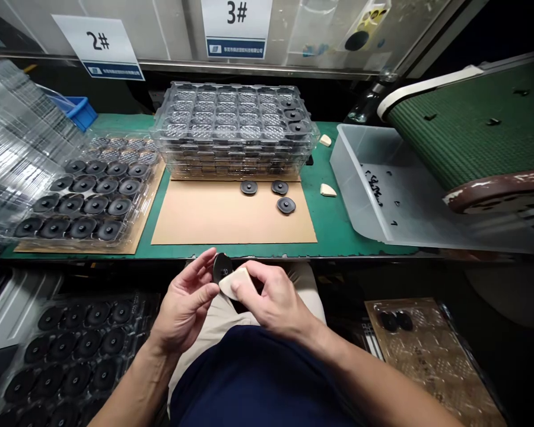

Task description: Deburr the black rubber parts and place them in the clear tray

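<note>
Just before the near edge of the desk, I have the left hand part-curled, its thumb and fingertips gripping 1 black disc by the rim, above the lap. My right hand is closed around 1 cream wedge, which overlaps the disc's face; I cannot tell how firmly they touch. Beyond, 3 loose discs lie on a cardboard sheet, before a stack of clear trays. To the left, 1 filled tray carries 4 rows of 4 discs. To the right, 2 loose wedges lie near a translucent bin.
</note>
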A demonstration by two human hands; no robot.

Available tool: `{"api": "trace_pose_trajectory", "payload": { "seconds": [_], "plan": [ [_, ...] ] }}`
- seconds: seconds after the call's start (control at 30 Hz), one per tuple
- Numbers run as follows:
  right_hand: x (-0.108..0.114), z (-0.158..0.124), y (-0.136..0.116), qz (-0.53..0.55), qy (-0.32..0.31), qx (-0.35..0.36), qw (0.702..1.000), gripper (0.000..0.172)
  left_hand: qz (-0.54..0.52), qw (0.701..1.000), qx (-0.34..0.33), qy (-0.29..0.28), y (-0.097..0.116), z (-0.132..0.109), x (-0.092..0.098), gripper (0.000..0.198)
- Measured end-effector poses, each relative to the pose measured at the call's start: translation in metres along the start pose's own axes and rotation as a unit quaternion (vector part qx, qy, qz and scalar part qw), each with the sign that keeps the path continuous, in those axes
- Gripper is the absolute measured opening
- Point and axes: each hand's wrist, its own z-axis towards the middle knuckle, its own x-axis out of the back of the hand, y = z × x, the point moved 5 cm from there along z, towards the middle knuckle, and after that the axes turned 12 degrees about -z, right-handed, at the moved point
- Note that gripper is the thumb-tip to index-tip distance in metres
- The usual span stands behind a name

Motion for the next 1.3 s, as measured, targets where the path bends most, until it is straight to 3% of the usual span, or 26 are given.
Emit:
{"api": "trace_pose_trajectory", "payload": {
  "seconds": [0.07, 0.13, 0.27, 0.4, 0.6, 0.77, 0.9, 0.97, 1.03, 1.13, 1.3],
  "plan": [
    [-0.001, 0.001, -0.005, 0.069, -0.018, -0.024, 0.997, 0.028, 0.023, 0.999, -0.034, -0.008, 0.000, -0.001, -0.004, 0.060],
    [0.004, 0.002, -0.014, 0.076, -0.001, 0.002, 0.997, 0.025, 0.025, 0.997, -0.074, -0.020, 0.004, -0.003, -0.010, 0.059],
    [0.017, 0.004, -0.023, -0.035, 0.055, 0.075, 0.995, 0.023, 0.020, 0.994, -0.105, -0.021, 0.014, -0.008, -0.013, 0.059],
    [0.021, 0.004, -0.018, -0.163, 0.107, 0.113, 0.974, 0.018, 0.027, 0.998, -0.055, -0.029, 0.014, -0.010, -0.007, 0.056],
    [0.017, 0.001, -0.020, -0.250, 0.095, 0.167, 0.949, 0.016, 0.019, 0.998, 0.031, -0.046, 0.007, -0.012, 0.005, 0.049],
    [0.016, 0.000, -0.022, -0.217, 0.062, 0.219, 0.949, 0.016, 0.007, 0.992, 0.100, -0.073, -0.001, -0.017, 0.011, 0.043],
    [0.020, 0.004, -0.021, -0.067, 0.066, 0.264, 0.960, 0.017, -0.003, 0.986, 0.134, -0.100, -0.006, -0.023, 0.001, 0.043],
    [0.024, 0.007, -0.013, 0.029, 0.097, 0.221, 0.970, 0.021, -0.006, 0.985, 0.144, -0.098, -0.008, -0.023, -0.006, 0.046],
    [0.023, 0.008, 0.004, 0.103, 0.119, 0.127, 0.979, 0.025, 0.009, 0.987, 0.146, -0.071, -0.010, -0.019, -0.010, 0.045],
    [0.012, 0.003, 0.031, 0.173, 0.098, 0.000, 0.980, 0.031, 0.085, 0.988, 0.126, -0.003, -0.011, -0.010, -0.006, 0.039],
    [0.001, -0.007, 0.062, 0.206, 0.071, -0.079, 0.973, 0.035, 0.106, 0.991, 0.079, 0.035, -0.009, 0.002, 0.001, 0.049]
  ]
}}
